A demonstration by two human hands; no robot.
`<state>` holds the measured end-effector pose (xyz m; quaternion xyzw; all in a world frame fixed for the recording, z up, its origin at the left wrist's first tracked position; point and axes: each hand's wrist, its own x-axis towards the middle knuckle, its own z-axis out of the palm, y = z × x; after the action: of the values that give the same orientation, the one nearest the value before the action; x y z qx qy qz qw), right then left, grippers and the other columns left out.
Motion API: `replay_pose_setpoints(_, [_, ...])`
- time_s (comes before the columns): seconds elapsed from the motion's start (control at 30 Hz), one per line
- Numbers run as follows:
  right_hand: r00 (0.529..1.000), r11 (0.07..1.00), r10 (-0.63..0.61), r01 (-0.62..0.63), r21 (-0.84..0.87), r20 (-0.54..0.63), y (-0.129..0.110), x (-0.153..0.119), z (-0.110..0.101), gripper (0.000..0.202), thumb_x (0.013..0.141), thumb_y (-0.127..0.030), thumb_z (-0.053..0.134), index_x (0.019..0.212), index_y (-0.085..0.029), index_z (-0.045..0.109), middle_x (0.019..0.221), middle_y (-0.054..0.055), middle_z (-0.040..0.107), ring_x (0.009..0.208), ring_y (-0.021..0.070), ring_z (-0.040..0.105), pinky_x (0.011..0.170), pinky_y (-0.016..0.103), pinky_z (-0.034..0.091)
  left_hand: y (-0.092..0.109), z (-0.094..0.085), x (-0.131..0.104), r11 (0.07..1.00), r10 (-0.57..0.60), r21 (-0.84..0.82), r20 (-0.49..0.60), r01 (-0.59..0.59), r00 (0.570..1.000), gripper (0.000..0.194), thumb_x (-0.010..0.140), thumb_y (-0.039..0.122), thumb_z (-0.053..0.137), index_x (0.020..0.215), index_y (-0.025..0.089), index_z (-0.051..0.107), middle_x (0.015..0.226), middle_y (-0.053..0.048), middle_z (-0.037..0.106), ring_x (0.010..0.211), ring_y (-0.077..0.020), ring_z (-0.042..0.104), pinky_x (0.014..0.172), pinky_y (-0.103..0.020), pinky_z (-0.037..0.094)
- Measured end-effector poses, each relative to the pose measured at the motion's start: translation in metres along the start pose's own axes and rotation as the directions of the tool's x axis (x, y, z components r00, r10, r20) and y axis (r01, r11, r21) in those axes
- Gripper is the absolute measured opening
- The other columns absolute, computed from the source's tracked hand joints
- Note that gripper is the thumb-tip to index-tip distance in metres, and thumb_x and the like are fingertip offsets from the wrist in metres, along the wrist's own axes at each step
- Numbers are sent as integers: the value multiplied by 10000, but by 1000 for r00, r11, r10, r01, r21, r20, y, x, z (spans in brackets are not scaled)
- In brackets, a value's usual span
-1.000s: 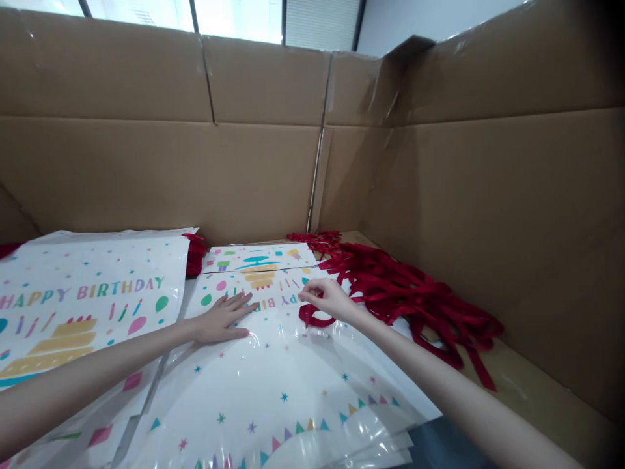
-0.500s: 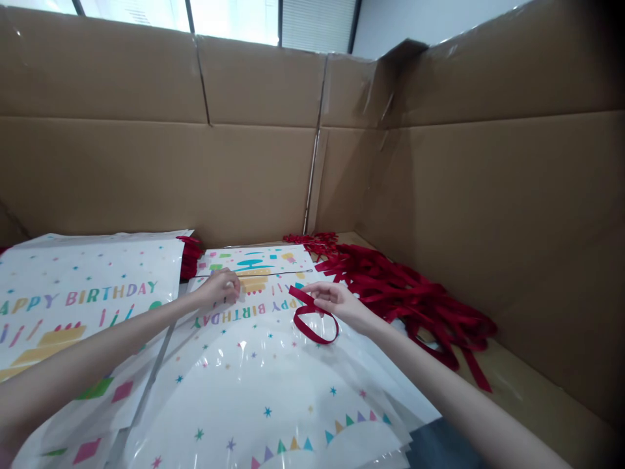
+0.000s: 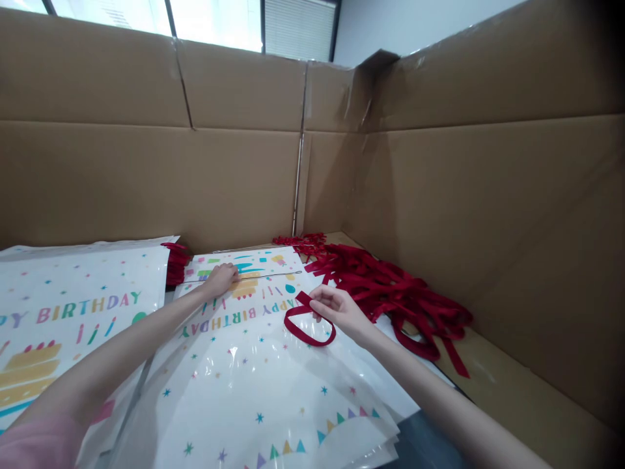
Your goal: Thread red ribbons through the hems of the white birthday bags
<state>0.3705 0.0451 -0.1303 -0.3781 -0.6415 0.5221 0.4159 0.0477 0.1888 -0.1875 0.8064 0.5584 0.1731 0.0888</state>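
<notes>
My right hand [image 3: 336, 309] pinches a red ribbon [image 3: 308, 337] that hangs in a loop over the printed plastic bags. My left hand [image 3: 222, 280] rests near the top of the middle stack of birthday bags [image 3: 273, 384], its fingers closed at a thin dark rod [image 3: 273, 276] with a small loop at its right end. The rod lies across the cake print, which is upside down in this view. Just right of my right hand is a heap of red ribbons [image 3: 390, 286].
Another stack of birthday bags [image 3: 92, 273] lies at the left, with a red bundle [image 3: 176, 262] at its right edge. Thin red pieces [image 3: 307, 243] lie at the back. Tall cardboard walls [image 3: 234, 182] stand behind and at the right.
The view has shifted right, so the scene sits further left. My left hand has flattened over the rod, and my right hand still holds the ribbon loop.
</notes>
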Motion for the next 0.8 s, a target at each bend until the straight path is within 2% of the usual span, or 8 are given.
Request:
replay_pose_setpoints(0.1, [999, 1000, -23, 23, -9, -44, 3, 0, 0, 351, 725, -490, 666, 804, -165, 559, 716, 14, 540, 596, 108, 515, 577, 250, 440, 14, -16, -10, 999, -36, -37, -38, 34, 999, 205, 850, 300, 402, 782, 151, 524, 766, -59, 592, 668, -161, 507, 623, -244, 351])
replay_pose_setpoints(0.2, [992, 998, -60, 61, 2, -113, 6, 1, 0, 337, 730, -475, 666, 789, -160, 561, 708, 14, 546, 596, 107, 515, 580, 251, 444, 30, -41, -32, 996, -21, -86, -73, 15, 997, 244, 886, 342, 360, 840, 159, 515, 766, -38, 584, 671, -147, 507, 608, -225, 354])
replay_pose_setpoints(0.3, [982, 996, -79, 86, 31, -170, 8, 2, 1, 333, 723, -464, 675, 822, -164, 572, 740, 25, 571, 621, 116, 530, 603, 260, 460, 43, -68, -68, 968, 45, -241, -89, -66, 995, 296, 886, 417, 396, 886, 163, 549, 796, -29, 577, 687, -132, 502, 601, -211, 367])
replay_pose_setpoints(0.4, [974, 994, -100, 108, 28, -203, 7, 2, 5, 333, 712, -463, 682, 826, -166, 585, 781, 38, 597, 675, 128, 553, 635, 258, 466, 58, -92, -108, 894, 3, -445, -122, -57, 993, 306, 878, 442, 440, 895, 168, 574, 780, -22, 563, 621, -108, 460, 552, -204, 358])
replay_pose_setpoints(0.47, [969, 992, -116, 122, 17, -220, 4, 2, 9, 331, 708, -465, 684, 808, -165, 590, 778, 38, 600, 690, 129, 559, 641, 251, 464, 69, -109, -129, 833, -66, -549, -218, -66, 974, 288, 869, 444, 475, 867, 174, 575, 756, -18, 547, 635, -109, 460, 565, -206, 371])
replay_pose_setpoints(0.6, [961, 989, -137, 146, 19, -242, -6, 0, 19, 342, 704, -477, 684, 788, -160, 589, 743, 33, 594, 670, 123, 553, 624, 242, 462, 89, -144, -152, 700, -161, -688, -410, -189, 897, 235, 851, 421, 524, 817, 190, 553, 698, -3, 512, 579, -93, 407, 544, -209, 365])
replay_pose_setpoints(0.7, [952, 986, -155, 164, 12, -262, -14, -4, 23, 348, 707, -483, 679, 783, -155, 591, 740, 35, 598, 667, 124, 555, 616, 239, 465, 92, -162, -166, 778, -112, -613, -354, -140, 929, 218, 840, 399, 536, 827, 185, 571, 683, -8, 521, 573, -98, 410, 526, -209, 355])
replay_pose_setpoints(0.8, [943, 981, -185, 195, 10, -279, -18, -10, 24, 329, 716, -466, 680, 782, -154, 597, 731, 30, 602, 656, 120, 555, 611, 235, 463, 83, -159, -184, 917, -82, -398, -195, -3, 977, 270, 840, 427, 505, 813, 174, 594, 685, -20, 550, 583, -115, 454, 520, -213, 361])
